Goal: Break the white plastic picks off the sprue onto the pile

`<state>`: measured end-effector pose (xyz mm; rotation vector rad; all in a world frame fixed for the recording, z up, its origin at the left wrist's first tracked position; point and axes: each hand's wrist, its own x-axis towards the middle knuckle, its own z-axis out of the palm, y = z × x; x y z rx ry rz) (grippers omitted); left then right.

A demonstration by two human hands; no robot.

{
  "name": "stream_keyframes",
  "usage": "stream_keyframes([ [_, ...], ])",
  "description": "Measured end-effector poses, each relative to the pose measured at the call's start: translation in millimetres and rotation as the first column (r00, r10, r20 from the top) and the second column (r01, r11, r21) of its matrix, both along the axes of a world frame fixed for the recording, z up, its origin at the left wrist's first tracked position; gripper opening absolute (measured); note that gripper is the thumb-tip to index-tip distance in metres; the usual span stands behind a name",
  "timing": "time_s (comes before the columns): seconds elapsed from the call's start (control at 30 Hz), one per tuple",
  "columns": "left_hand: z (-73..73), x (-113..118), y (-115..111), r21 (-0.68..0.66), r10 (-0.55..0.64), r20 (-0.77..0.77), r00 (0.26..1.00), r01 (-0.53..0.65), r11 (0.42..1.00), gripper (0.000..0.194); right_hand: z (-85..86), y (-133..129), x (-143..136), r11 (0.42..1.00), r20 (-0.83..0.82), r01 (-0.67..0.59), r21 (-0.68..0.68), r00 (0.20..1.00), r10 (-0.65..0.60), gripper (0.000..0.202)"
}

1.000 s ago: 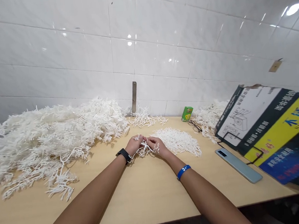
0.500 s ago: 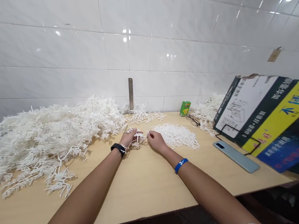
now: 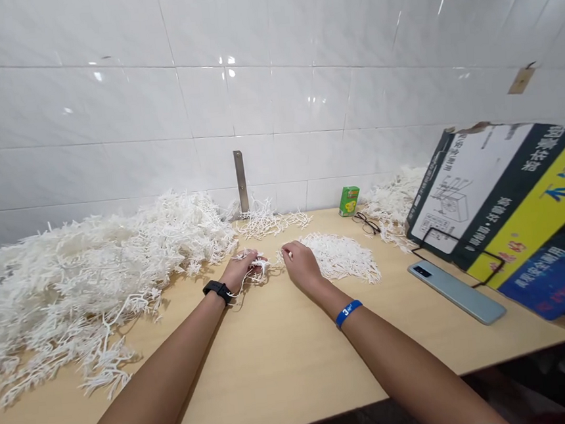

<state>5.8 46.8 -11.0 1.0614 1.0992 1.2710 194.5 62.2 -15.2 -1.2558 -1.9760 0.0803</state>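
Note:
My left hand [image 3: 239, 269] is closed on a small bunch of white branched strands [image 3: 260, 269] above the wooden table [image 3: 275, 358]. Just right of it, my right hand [image 3: 301, 263] has its fingers pinched together; whatever lies between the fingertips is too small to make out. A flat heap of short white pieces [image 3: 343, 257] lies beside my right hand. To the left spreads a large tangled pile of white branched strands [image 3: 103, 260]. A smaller cluster of strands [image 3: 268, 221] rests behind my hands, near the wall.
A metal bracket [image 3: 241, 181] stands against the tiled wall. At the right are a green box [image 3: 349, 201], black glasses [image 3: 366, 223], another white pile [image 3: 395, 202], a phone [image 3: 458, 292] and a large printed carton [image 3: 505, 219] with a black wire frame before it.
The camera view has shifted slightly. My right hand has moved a little away from my left hand, which still holds the white strands.

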Motion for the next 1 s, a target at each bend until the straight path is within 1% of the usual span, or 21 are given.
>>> stream_keyframes([
  [0.1,-1.0,-2.7,-5.7,0.029,-0.047,-0.02,0.999,0.047,0.998,0.042,3.2,-3.4,-3.2,1.0,0.112,0.028,-0.013,0.993,-0.026,0.022],
  [0.23,-2.7,-3.9,-10.6,0.084,-0.107,-0.099,0.989,0.116,0.99,0.042,8.0,-7.0,-1.2,0.998,0.223,0.063,-0.013,0.973,-0.059,0.025],
  [0.3,-2.6,-3.4,-11.3,0.11,-0.125,-0.169,0.978,0.144,0.983,0.041,9.1,-6.9,3.0,0.995,0.254,0.1,-0.007,0.963,-0.095,0.026],
  [0.4,-1.0,-1.9,-11.3,0.148,-0.123,-0.281,0.952,0.17,0.974,0.039,9.9,-4.2,12.4,0.986,0.28,0.164,-0.038,0.949,-0.147,0.027],
  [0.47,0.0,-0.4,-10.9,0.176,-0.097,-0.341,0.935,0.165,0.97,0.038,11.2,-2.1,17.8,0.983,0.239,0.175,-0.044,0.958,-0.16,0.03],
  [0.53,-0.3,1.8,-10.3,0.238,-0.027,-0.41,0.911,0.136,0.962,0.036,12.7,-1.6,19.5,0.991,0.108,0.127,-0.043,0.987,-0.122,0.03],
  [0.57,-1.1,3.2,-10.0,0.282,0.02,-0.452,0.892,0.121,0.952,0.035,13.0,-2.3,18.3,0.996,0.021,0.079,-0.051,0.997,-0.078,0.028],
  [0.63,-3.8,6.3,-9.3,0.367,0.108,-0.536,0.838,0.116,0.923,0.031,11.8,-5.6,12.2,0.994,-0.139,-0.065,-0.088,0.989,0.053,0.023],
  [0.67,-5.4,7.8,-9.1,0.398,0.135,-0.57,0.811,0.128,0.909,0.029,10.2,-8.0,7.8,0.984,-0.196,-0.144,-0.109,0.973,0.121,0.021],
  [0.7,-7.1,9.2,-9.1,0.415,0.145,-0.597,0.789,0.148,0.898,0.026,8.1,-10.6,3.2,0.967,-0.227,-0.221,-0.128,0.956,0.188,0.02],
  [0.77,-9.8,11.2,-9.4,0.421,0.13,-0.629,0.767,0.195,0.886,0.02,3.3,-15.2,-5.4,0.928,-0.229,-0.335,-0.161,0.928,0.295,0.019],
  [0.8,-10.7,11.7,-9.9,0.419,0.121,-0.638,0.76,0.212,0.883,0.019,1.1,-16.9,-8.8,0.915,-0.214,-0.365,-0.174,0.921,0.326,0.02],
  [0.87,-11.2,12.3,-11.4,0.419,0.112,-0.656,0.747,0.237,0.876,0.021,-1.9,-18.9,-13.0,0.907,-0.187,-0.378,-0.187,0.92,0.345,0.021],
  [1.0,-9.6,13.9,-15.5,0.447,0.121,-0.662,0.739,0.26,0.856,0.022,-2.8,-18.8,-13.2,0.918,-0.224,-0.348,-0.189,0.926,0.305,0.02],
])
